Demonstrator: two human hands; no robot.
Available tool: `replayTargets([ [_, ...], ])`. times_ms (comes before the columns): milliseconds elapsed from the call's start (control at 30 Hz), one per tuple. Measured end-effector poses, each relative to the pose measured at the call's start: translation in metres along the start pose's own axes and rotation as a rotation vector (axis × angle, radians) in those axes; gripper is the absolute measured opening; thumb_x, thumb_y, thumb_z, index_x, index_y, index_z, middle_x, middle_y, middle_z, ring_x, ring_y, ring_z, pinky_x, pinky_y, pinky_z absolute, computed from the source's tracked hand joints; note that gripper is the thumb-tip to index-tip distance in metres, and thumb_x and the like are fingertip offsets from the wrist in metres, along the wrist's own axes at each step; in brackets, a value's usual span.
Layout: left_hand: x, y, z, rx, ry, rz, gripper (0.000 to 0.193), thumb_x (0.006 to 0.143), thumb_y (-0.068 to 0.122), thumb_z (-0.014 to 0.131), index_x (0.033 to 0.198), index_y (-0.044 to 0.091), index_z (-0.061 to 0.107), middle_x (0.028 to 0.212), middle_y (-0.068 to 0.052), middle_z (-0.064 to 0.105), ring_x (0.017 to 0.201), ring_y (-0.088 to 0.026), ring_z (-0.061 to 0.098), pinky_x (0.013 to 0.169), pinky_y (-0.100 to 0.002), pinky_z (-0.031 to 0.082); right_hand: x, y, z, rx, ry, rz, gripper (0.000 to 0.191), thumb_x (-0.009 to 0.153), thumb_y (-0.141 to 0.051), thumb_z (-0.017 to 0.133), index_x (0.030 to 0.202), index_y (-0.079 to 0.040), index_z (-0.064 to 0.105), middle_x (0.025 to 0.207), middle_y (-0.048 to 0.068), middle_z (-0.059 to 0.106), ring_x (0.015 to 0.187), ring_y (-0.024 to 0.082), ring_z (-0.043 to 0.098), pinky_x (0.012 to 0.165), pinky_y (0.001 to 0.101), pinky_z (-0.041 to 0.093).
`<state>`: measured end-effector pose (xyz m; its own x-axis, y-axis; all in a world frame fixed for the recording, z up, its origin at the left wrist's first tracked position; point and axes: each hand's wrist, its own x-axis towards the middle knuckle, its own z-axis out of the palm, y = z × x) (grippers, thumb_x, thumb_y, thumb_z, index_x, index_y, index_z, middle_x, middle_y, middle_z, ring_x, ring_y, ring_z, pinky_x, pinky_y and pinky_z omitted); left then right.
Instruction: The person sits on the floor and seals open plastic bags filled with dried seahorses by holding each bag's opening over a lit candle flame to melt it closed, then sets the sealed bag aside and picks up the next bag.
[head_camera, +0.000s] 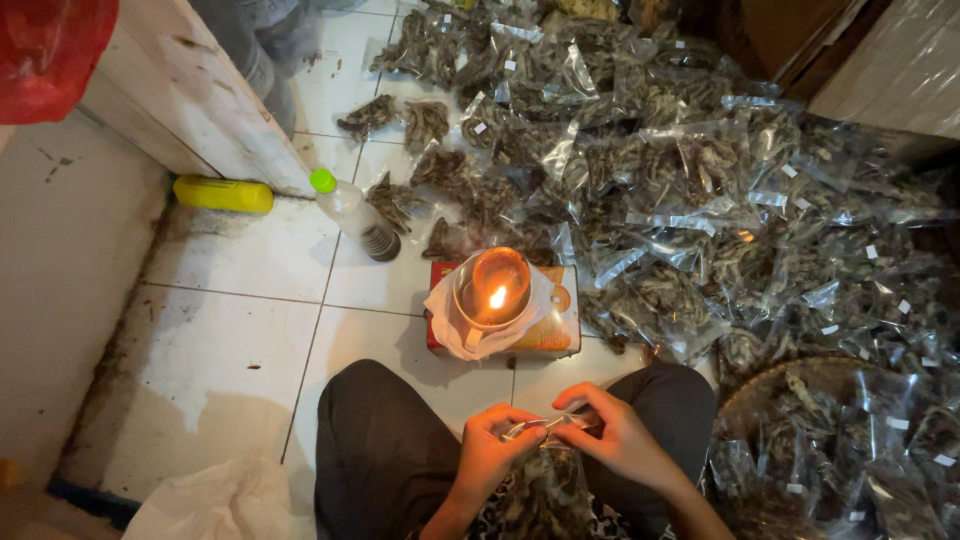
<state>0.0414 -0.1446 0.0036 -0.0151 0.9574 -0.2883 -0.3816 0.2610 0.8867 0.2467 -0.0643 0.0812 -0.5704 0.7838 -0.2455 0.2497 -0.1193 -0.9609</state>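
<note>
bag (545, 480) sits in the lap, between both hands, low centre of the head view. clear plastic, stuffed with dark dried bits. its mouth edge runs roughly left-right, pinched flat between the two hands; body of the bag hangs down toward the person.

left hand (492, 445) clamped on the left end of the mouth, fingers curled over, thumb side up. right hand (620, 432) clamped on the right end, fingers reaching in toward the middle. hands close together, nearly touching at the fingertips, both equally near the bag. wrists come up from the bottom edge, forearms angled inward.

flame (497, 297) burns straight ahead of the hands, inside a glass cup (492, 290) wrapped in white cloth, standing on a red and yellow box (555, 330) on the tiled floor (240, 330). so bag mouth lies just near side of the flame, long axis crosswise to the line from hands to flame.

heap of filled bags (700, 180) spreads ahead and to the right. plastic bottle with green cap (350, 215) lies left of the cup, yellow tube (222, 194) further left by the wall.
</note>
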Motion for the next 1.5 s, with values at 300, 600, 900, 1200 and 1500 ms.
replayTargets([
  [300, 0.001, 0.014, 0.002, -0.072, 0.09, 0.105, 0.01, 0.084, 0.002, 0.08, 0.092, -0.004, 0.078, 0.089, -0.008, 0.079, 0.081, -0.01, 0.071, 0.077, -0.025, 0.057, 0.022, -0.017, 0.008, -0.328, -0.097, -0.27, 0.018, 0.09, -0.018, 0.075, 0.098, -0.002, 0.075, 0.086, 0.006, 0.076, 0.076, 0.014, 0.072, 0.067, 0.027, 0.055],
  [600, 0.049, 0.061, -0.025, 0.154, 0.188, 0.272, 0.011, 0.083, 0.004, 0.08, 0.09, -0.005, 0.079, 0.084, -0.008, 0.079, 0.078, -0.011, 0.072, 0.074, -0.025, 0.057, 0.083, -0.013, 0.005, -0.132, 0.023, -0.171, 0.015, 0.09, -0.014, 0.072, 0.094, 0.0, 0.074, 0.08, 0.004, 0.073, 0.071, 0.009, 0.066, 0.064, 0.0254, 0.054],
  [900, 0.078, 0.088, -0.031, 0.106, 0.136, 0.279, 0.016, 0.084, 0.01, 0.078, 0.094, -0.001, 0.076, 0.089, -0.006, 0.079, 0.082, -0.009, 0.072, 0.075, -0.025, 0.057, 0.105, -0.005, 0.023, 0.045, 0.234, -0.243, 0.022, 0.091, -0.018, 0.07, 0.099, 0.002, 0.071, 0.083, 0.004, 0.073, 0.071, 0.008, 0.067, 0.064, 0.0246, 0.055],
  [1200, 0.088, 0.082, -0.017, 0.119, 0.309, 0.487, 0.013, 0.083, 0.007, 0.08, 0.086, -0.003, 0.074, 0.083, -0.003, 0.071, 0.076, -0.009, 0.064, 0.071, -0.026, 0.054, 0.12, -0.005, 0.04, 0.284, 0.371, -0.107, 0.018, 0.093, -0.017, 0.069, 0.098, 0.0, 0.068, 0.072, 0.001, 0.066, 0.057, 0.006, 0.05, 0.05, 0.0228, 0.039],
  [1500, 0.088, 0.091, -0.01, 0.128, 0.355, 0.479, 0.012, 0.083, 0.007, 0.079, 0.083, -0.004, 0.073, 0.08, -0.003, 0.069, 0.072, -0.009, 0.062, 0.063, -0.026, 0.051, 0.121, -0.006, 0.053, 0.282, 0.484, -0.255, 0.018, 0.095, -0.017, 0.069, 0.1, 0.0, 0.065, 0.079, 0.0, 0.066, 0.067, 0.005, 0.053, 0.06, 0.0218, 0.042],
])
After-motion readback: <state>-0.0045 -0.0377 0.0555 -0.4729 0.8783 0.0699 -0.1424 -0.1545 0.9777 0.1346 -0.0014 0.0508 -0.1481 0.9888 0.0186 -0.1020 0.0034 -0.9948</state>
